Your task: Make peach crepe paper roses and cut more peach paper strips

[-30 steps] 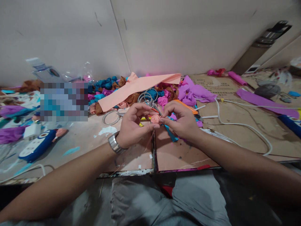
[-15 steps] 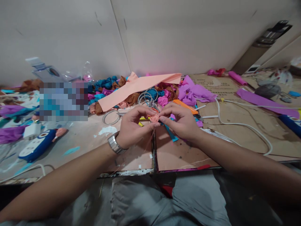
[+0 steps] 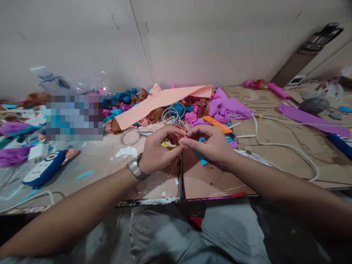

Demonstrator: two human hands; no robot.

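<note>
A small peach paper rose (image 3: 182, 139) is pinched between both hands above the middle of the table. My left hand (image 3: 161, 148) grips it from the left with thumb and fingers. From the right, my right hand (image 3: 210, 143) presses thumb and fingertips on it, covering much of the flower. Behind the hands lie scissors (image 3: 130, 136) with a ring handle, an orange cutter (image 3: 217, 124) and a blue paper strip (image 3: 202, 157). A long peach crepe paper sheet (image 3: 162, 104) rests over the heap at the back.
Crumpled crepe paper (image 3: 123, 97) in several colours is heaped along the wall. A blue and white power strip (image 3: 45, 170) lies at left. A white cable (image 3: 286, 145) crosses the cardboard (image 3: 264, 161) at right. A dark bottle (image 3: 302, 55) leans by the wall.
The rose has tilted and is now more covered by my fingers. Both hands have shifted slightly, with the right thumb moved over the flower.
</note>
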